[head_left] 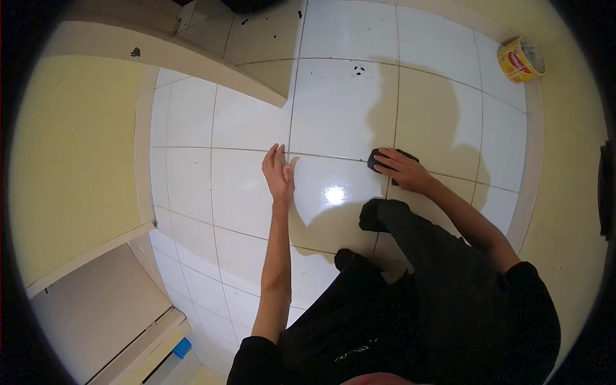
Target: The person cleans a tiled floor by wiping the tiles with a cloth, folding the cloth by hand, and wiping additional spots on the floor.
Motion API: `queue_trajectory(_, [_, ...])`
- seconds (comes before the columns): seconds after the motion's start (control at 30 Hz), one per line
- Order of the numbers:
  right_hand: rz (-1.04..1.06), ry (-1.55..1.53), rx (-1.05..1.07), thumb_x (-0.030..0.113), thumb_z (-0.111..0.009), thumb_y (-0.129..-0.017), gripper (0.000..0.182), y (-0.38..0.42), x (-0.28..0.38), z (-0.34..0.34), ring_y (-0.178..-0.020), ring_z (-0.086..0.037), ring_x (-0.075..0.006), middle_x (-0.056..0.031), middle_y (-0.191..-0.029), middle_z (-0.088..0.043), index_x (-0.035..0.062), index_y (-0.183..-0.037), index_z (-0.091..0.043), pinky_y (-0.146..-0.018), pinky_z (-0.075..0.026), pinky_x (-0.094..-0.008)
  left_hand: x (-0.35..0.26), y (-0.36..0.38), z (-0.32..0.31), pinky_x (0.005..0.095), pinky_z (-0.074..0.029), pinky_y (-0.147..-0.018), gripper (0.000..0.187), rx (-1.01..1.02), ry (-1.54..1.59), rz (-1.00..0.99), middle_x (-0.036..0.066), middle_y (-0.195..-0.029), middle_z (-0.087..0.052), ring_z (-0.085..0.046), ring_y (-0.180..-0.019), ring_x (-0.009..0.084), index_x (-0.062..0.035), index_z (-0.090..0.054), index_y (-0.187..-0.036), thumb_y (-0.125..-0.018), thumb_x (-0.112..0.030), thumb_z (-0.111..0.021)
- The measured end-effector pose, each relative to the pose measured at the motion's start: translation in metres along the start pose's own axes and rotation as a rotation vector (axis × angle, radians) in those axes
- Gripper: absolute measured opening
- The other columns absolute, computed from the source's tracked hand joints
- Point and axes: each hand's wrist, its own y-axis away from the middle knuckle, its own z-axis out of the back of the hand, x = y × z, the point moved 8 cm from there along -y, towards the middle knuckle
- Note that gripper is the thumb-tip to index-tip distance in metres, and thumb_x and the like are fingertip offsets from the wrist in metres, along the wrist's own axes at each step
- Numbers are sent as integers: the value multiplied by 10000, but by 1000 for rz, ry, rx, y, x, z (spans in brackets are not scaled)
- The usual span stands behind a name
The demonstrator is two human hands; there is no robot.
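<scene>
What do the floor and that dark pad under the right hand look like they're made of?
Floor: glazed white ceramic tile, by the look; glossy light reflection and grout lines. Dark pad under the right hand: probably sponge or cloth; matte black, mostly covered, so uncertain.

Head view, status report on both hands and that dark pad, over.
Left hand flat on the white floor tile, holding nothing. Right hand pressing the dark pad onto a grout line. Yellow can far off by the wall.

I wear a black short-sleeved shirt, the sleeves ending above my elbows, so both forearms are bare down to my left hand (278, 173) and right hand (403, 169). My trousers are black too, long and loose, with a small line of pale lettering on the cloth near my lap
</scene>
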Motion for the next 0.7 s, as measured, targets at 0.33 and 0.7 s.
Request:
queue_trajectory(0.33, [-151, 217, -54, -49, -647, -814, 628, -59, -100, 55, -1493, -404, -351, -146, -1528, -522, 69, -1427, -578, -1253, -370, -451, -4, 1, 2, 486, -314, -1202, 471, 21, -15, 84, 145, -1523, -507, -435, -1404, 365, -69, -587, -1447, -1129, -295, -322])
queue_trajectory(0.7, [104, 318, 271, 113, -678, -835, 682, 61, 1, 20, -1553, -330, -322, -136, -1625, -436, 65, -1496, -521, -1304, -233, -528, -5, -1, 2, 498, -320, -1197, 474, 24, -13, 88, 161, -1518, -507, -433, -1402, 375, -62, -587, -1438, -1131, -304, -319])
